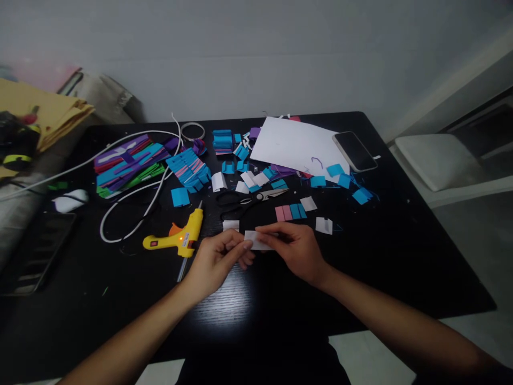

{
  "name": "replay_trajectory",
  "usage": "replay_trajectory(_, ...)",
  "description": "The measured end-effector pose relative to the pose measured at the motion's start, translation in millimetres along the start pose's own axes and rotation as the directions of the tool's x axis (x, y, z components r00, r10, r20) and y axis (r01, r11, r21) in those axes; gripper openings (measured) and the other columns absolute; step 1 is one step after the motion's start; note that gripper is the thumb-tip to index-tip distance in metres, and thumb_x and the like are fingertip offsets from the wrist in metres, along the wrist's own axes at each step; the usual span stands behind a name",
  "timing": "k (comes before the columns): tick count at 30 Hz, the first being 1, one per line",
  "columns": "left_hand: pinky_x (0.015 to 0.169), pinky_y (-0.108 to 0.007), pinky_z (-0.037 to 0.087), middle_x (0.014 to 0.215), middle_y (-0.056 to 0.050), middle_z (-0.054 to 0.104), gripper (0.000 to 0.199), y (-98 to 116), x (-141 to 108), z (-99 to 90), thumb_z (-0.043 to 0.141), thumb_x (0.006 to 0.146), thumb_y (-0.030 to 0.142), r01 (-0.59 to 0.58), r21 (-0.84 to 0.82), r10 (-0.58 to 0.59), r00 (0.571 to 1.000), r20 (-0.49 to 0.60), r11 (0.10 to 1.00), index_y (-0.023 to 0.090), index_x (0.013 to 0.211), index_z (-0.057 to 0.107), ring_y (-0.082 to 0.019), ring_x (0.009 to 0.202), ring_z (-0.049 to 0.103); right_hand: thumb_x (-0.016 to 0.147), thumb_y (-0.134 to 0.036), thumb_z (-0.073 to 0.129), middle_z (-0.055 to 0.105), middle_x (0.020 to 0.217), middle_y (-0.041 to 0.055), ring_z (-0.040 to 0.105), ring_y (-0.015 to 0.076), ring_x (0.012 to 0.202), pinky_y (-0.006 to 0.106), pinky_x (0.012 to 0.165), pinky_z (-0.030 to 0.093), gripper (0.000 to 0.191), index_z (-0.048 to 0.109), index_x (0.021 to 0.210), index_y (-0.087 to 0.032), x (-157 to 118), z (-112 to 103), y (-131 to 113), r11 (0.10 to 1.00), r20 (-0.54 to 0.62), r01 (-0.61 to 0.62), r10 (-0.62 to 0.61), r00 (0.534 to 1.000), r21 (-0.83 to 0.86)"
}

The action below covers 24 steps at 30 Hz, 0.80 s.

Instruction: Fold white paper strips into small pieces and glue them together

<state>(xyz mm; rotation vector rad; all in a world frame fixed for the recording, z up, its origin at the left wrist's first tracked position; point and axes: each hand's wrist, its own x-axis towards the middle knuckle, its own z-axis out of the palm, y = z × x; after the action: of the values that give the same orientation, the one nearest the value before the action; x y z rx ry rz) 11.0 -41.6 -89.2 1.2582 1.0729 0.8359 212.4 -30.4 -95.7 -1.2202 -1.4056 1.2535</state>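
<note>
A small white paper piece is pinched between both my hands above the black table. My left hand grips its left end with thumb and fingers. At its right end, my right hand pinches the upper edge and the face. Just beyond lie a white folded paper, a pink and blue paper strip and black-handled scissors. Left of my left hand stands a yellow glue gun with its small light lit and a glue stick at its rear.
Stacked purple, blue and green strips lie left, by a looping white cable. Farther back are folded blue pieces, a white sheet and a phone. Blue scraps lie right. A black tray sits at the left edge.
</note>
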Motion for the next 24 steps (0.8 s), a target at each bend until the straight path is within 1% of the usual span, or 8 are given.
replay_trajectory(3,0.062,-0.024,0.061,0.073,-0.004,0.075,0.024,-0.2,0.2,-0.2,0.069,0.096,0.037,0.002,0.01,-0.002,1.0,0.005,1.0,0.014,0.089,0.071,-0.014,0.065,0.072,0.085,-0.03,0.082,0.083,0.086,0.002,0.078,0.0183,0.075,0.027,0.067,0.062,0.012,0.084,0.096,-0.024,-0.6,0.6,1.6,1.0,0.011,-0.011,0.011,1.0,-0.005)
replay_trajectory(6,0.064,-0.022,0.061,0.073,-0.002,0.076,0.021,-1.3,-0.5,-0.6,0.071,0.093,0.035,0.006,0.005,-0.006,1.0,-0.019,1.0,0.015,0.094,0.071,-0.014,0.067,0.073,0.085,-0.029,0.082,0.083,0.085,0.0012,0.077,0.0166,0.073,0.024,0.065,0.06,0.011,0.084,0.096,-0.024,-2.8,1.3,2.0,1.0,0.036,0.001,0.0,0.999,-0.015)
replay_trajectory(9,0.061,-0.021,0.06,0.07,-0.001,0.076,0.018,-3.2,-2.1,-1.2,0.074,0.091,0.033,0.038,0.002,-0.038,0.998,-0.042,0.999,0.015,0.088,0.073,-0.013,0.064,0.074,0.086,-0.028,0.082,0.082,0.083,0.0005,0.076,0.0154,0.071,0.023,0.063,0.057,0.009,0.083,0.094,-0.024,-5.4,2.0,1.6,0.999,0.059,0.007,-0.004,0.998,-0.045)
replay_trajectory(12,0.061,-0.02,0.059,0.068,-0.001,0.077,0.017,-4.3,-3.6,-1.4,0.073,0.092,0.032,0.063,0.021,-0.062,0.997,-0.053,0.998,0.016,0.086,0.073,-0.014,0.063,0.075,0.087,-0.028,0.081,0.082,0.084,-0.0002,0.076,0.0148,0.071,0.023,0.064,0.057,0.008,0.083,0.094,-0.025,-7.2,2.0,1.9,0.997,0.065,0.011,-0.006,0.998,-0.079)
replay_trajectory(15,0.062,-0.02,0.059,0.068,-0.001,0.077,0.017,-5.1,-4.0,-1.2,0.071,0.093,0.032,0.066,0.053,-0.063,0.997,-0.044,0.996,0.017,0.086,0.072,-0.014,0.063,0.075,0.087,-0.027,0.081,0.082,0.086,-0.0008,0.077,0.0145,0.074,0.022,0.066,0.057,0.01,0.082,0.097,-0.026,-7.8,1.3,3.4,0.996,0.071,0.015,-0.009,0.997,-0.092)
replay_trajectory(20,0.063,-0.02,0.055,0.073,0.0,0.074,0.012,-7.7,-3.0,-2.4,0.071,0.093,0.03,0.022,0.147,-0.023,1.0,0.008,0.989,0.018,0.092,0.072,-0.013,0.067,0.072,0.088,-0.029,0.08,0.082,0.085,-0.0007,0.077,0.0142,0.074,0.022,0.067,0.058,0.011,0.081,0.099,-0.026,-7.2,0.5,4.4,0.994,0.093,-0.006,0.016,0.996,-0.106)
replay_trajectory(24,0.065,-0.021,0.057,0.076,0.0,0.077,0.011,-7.7,-4.5,-3.1,0.072,0.092,0.03,0.041,0.099,-0.042,0.999,0.01,0.994,0.019,0.092,0.073,-0.014,0.069,0.074,0.087,-0.031,0.081,0.081,0.082,-0.0007,0.075,0.0136,0.071,0.021,0.064,0.056,0.009,0.081,0.094,-0.025,-7.1,-0.6,1.0,0.993,0.112,-0.048,0.06,0.992,-0.107)
